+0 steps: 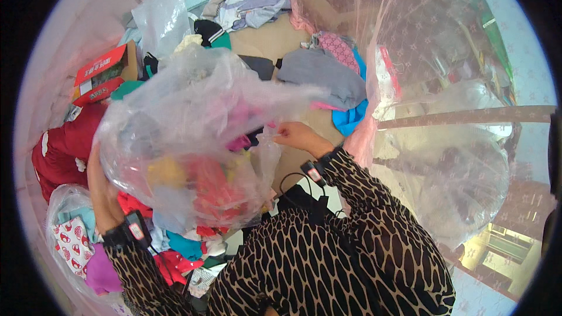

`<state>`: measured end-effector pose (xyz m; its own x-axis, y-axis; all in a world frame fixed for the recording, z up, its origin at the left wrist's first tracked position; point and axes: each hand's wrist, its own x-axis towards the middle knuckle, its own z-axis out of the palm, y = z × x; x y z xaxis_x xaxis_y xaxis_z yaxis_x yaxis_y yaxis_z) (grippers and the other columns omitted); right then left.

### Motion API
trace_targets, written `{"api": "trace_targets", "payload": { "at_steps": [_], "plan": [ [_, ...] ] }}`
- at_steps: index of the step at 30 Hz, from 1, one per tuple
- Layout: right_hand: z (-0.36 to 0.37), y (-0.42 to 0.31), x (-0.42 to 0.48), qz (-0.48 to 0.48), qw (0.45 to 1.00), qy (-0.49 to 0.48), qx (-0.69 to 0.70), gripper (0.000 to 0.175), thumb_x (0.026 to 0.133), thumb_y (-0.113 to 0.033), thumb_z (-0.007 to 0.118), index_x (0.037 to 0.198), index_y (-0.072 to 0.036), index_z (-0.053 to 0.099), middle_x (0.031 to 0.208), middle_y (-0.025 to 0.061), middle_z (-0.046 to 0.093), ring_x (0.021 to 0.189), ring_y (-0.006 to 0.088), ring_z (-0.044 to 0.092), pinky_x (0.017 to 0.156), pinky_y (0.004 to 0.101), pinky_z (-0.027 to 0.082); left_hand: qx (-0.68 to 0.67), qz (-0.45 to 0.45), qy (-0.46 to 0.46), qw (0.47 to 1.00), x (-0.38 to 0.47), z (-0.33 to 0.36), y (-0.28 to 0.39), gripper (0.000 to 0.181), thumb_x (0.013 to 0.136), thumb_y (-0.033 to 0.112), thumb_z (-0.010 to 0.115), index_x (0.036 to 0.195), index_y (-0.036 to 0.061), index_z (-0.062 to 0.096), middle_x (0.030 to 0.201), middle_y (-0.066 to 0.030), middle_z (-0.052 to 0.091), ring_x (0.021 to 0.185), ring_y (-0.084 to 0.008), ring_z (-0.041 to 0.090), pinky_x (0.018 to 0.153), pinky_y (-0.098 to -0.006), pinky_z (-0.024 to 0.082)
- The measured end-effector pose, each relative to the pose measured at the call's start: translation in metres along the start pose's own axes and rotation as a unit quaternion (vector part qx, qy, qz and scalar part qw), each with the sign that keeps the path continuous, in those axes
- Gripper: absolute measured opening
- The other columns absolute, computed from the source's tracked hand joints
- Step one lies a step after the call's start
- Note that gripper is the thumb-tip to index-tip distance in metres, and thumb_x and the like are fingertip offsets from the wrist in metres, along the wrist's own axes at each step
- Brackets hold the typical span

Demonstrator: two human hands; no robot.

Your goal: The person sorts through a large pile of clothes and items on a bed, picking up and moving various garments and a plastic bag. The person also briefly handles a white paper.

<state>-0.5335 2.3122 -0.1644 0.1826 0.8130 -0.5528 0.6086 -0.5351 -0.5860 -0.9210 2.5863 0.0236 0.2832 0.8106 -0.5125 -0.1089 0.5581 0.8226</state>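
Note:
A large clear plastic bag [210,92] spreads across the middle, its upper part billowing. Red, yellow and grey fabrics [210,184] show blurred through its lower part. My right hand [300,137] pinches the bag's right edge between thumb and fingers. At the bag's left side is my left hand [97,171]; its fingers are hidden by the plastic, so I cannot see how they close. Magenta cloth [239,141] lies by the bag's right edge. Below the bag are loose red and teal garments [183,245].
A second clear bag of folded clothes [72,245] stands at lower left, below a dark red cloth item [66,153]. A red cardboard box [101,70] is behind. Grey clothing [322,74] lies at right beside pink mosquito netting [371,96]. More clothes [254,4] are heaped at the back.

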Motion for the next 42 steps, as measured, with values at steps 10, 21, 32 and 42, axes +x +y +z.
{"api": "trace_targets", "payload": {
  "at_steps": [10, 21, 32, 42],
  "plan": [
    [-0.017, 0.023, 0.012, -0.218, 0.913, 0.324, 0.116, 0.055, 0.078, -0.034, 0.063, 0.123, -0.005, 0.051, 0.124, 0.0169, 0.052, 0.113, 0.0324, 0.05, 0.095, 0.0389, 0.041, -0.067, -0.011, 0.022, 0.997, -0.046, 0.007, -0.039, 0.04, 0.096, 0.031, 0.046, 0.124, 0.0024, 0.05, 0.115, -0.0107, 0.059, 0.1, -0.0228, 0.059, 0.084, -0.035, 0.05],
    [0.026, -0.043, 0.021, -0.25, 0.947, 0.171, 0.105, 0.042, 0.085, -0.026, 0.056, 0.121, -0.004, 0.053, 0.119, 0.0149, 0.055, 0.11, 0.0302, 0.052, 0.093, 0.0381, 0.041, -0.185, -0.045, -0.23, 0.954, -0.086, 0.057, -0.08, 0.057, 0.097, 0.045, 0.033, 0.134, 0.003, 0.04, 0.138, -0.011, 0.043, 0.129, -0.0292, 0.037, 0.108, -0.0447, 0.025],
    [0.023, -0.16, -0.026, -0.207, 0.88, -0.159, 0.397, 0.022, 0.089, -0.019, 0.053, 0.103, -0.002, 0.059, 0.091, 0.0003, 0.06, 0.087, 0.0102, 0.054, 0.077, 0.0267, 0.044, 0.558, 0.324, -0.162, 0.747, -0.086, 0.092, -0.14, 0.036, 0.081, 0.014, 0.063, 0.114, 0.0043, 0.057, 0.113, -0.014, 0.059, 0.108, -0.0295, 0.053, 0.096, -0.0394, 0.039],
    [-0.024, -0.188, -0.095, -0.388, 0.911, -0.037, 0.131, 0.026, 0.089, -0.022, 0.054, 0.105, -0.001, 0.051, 0.091, 0.0198, 0.059, 0.077, 0.0283, 0.059, 0.07, 0.0367, 0.046, 0.452, 0.239, -0.131, 0.849, -0.069, 0.083, -0.185, 0.036, 0.083, 0.016, 0.061, 0.117, 0.0043, 0.055, 0.119, -0.0141, 0.055, 0.112, -0.0288, 0.05, 0.099, -0.0386, 0.036]
  ]
}}
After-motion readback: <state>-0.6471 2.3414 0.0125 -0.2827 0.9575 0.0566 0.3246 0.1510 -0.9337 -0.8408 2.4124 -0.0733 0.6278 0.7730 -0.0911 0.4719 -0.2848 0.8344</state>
